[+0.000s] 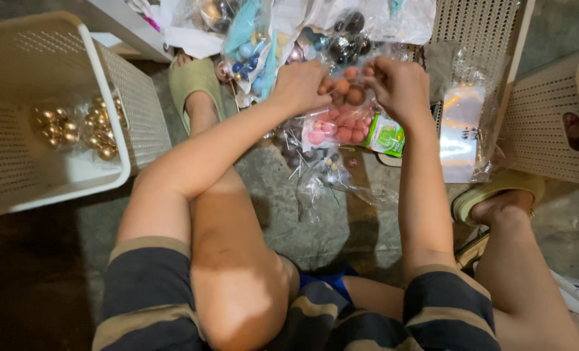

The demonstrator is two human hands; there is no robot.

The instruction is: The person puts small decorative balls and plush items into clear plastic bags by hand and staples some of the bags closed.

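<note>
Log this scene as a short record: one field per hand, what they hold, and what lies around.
left hand: pinching the top of the clear bag of pink balls
right hand: gripping the same bag's top from the other side
bag contents: pink and orange-brown balls, a green label at the lower corner
left of the person: white perforated basket holding gold balls
behind the hands: clear bags of blue balls and dark balls
surface: grey floor
</note>
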